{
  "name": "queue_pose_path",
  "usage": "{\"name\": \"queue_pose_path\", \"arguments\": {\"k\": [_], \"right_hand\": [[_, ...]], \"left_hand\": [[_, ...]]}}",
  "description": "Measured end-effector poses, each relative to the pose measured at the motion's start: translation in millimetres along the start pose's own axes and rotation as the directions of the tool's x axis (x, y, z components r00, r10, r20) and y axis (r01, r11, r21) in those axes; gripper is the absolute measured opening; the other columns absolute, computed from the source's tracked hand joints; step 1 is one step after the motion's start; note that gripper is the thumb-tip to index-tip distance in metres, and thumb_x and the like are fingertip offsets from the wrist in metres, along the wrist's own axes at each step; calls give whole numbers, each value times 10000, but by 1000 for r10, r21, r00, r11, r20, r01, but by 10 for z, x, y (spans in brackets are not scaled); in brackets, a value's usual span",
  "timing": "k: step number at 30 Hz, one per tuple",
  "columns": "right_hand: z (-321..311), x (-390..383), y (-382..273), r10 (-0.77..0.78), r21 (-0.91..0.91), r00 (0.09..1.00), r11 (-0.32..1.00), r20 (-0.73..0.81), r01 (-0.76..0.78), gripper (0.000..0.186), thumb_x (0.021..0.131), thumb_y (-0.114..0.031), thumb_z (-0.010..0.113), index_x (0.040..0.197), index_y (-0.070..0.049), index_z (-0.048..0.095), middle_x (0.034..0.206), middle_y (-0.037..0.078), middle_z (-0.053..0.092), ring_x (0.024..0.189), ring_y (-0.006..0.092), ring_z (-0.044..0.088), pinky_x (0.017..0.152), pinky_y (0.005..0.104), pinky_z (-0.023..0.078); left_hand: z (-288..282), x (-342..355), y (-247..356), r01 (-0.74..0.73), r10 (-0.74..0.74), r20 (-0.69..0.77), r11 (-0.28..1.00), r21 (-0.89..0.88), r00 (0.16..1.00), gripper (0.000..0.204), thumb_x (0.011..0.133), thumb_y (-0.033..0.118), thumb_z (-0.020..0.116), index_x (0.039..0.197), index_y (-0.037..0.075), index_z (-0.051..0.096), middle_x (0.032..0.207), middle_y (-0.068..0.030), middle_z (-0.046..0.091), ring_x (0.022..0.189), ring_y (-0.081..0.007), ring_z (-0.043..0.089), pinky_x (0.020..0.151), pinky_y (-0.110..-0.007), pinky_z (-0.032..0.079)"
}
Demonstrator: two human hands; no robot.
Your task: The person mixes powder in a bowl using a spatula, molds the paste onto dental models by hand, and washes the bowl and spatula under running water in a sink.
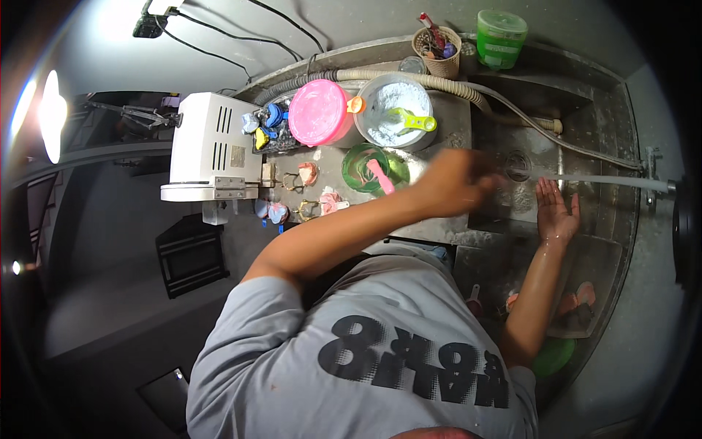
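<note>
Rinsing is under way, not finished; the right hand (pixel 556 211) is lying palm-up, fingers spread, under the water stream (pixel 585 178) in the sink (pixel 607 110); the left hand (pixel 457 183), blurred, is seemingly curling shut beside it.

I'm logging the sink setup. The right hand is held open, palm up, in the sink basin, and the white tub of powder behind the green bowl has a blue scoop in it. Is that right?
Not quite: the scoop in the white tub of powder is yellow-green, not blue, as the head view shows. The rest stands: the right hand is open, palm up, in the sink basin, and the tub sits behind the green bowl.
</note>
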State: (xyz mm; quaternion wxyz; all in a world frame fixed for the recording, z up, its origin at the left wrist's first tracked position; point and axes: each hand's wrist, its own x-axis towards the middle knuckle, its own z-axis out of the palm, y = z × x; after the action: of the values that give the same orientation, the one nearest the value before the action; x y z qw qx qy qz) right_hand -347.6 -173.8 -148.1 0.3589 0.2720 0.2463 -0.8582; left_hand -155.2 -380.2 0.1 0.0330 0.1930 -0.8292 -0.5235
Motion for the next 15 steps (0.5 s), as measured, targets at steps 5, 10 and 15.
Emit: {"name": "queue_pose_path", "arguments": {"k": [5, 10, 15], "right_hand": [[148, 12, 110, -82, 28, 994, 996, -76, 84, 713, 969, -277, 480, 1431, 161, 158, 1436, 352, 329, 1339, 486, 357, 1109, 576, 348], [268, 62, 215, -117, 51, 983, 991, -145, 125, 649, 980, -243, 459, 1418, 154, 191, 1422, 349, 349, 1310, 485, 396, 1087, 557, 389], [-15, 427, 148, -230, -192, 970, 958, -82, 211, 457, 1018, -165, 375, 1348, 150, 343, 1354, 291, 459, 1221, 388, 510, 1027, 478, 470]], "left_hand": [[-1045, -883, -880, 544, -410, -567, 835, 82, 714, 317, 852, 224, 701, 735, -51, 597, 621, -117, 613, 599, -195, 609, 579, -345, 478], [-1165, -1260, -1770, 642, -835, -303, 547, -537, 458, 428, 885, 188, 670, 1231, -5, 508, 947, -155, 642, 678, -244, 657, 581, -379, 562], [-1163, -1325, -1958, 472, -754, 21, 389, -791, 657, 477, 892, -37, 483, 1364, 22, 448, 1137, -213, 625, 859, -310, 684, 734, -455, 578]]}}
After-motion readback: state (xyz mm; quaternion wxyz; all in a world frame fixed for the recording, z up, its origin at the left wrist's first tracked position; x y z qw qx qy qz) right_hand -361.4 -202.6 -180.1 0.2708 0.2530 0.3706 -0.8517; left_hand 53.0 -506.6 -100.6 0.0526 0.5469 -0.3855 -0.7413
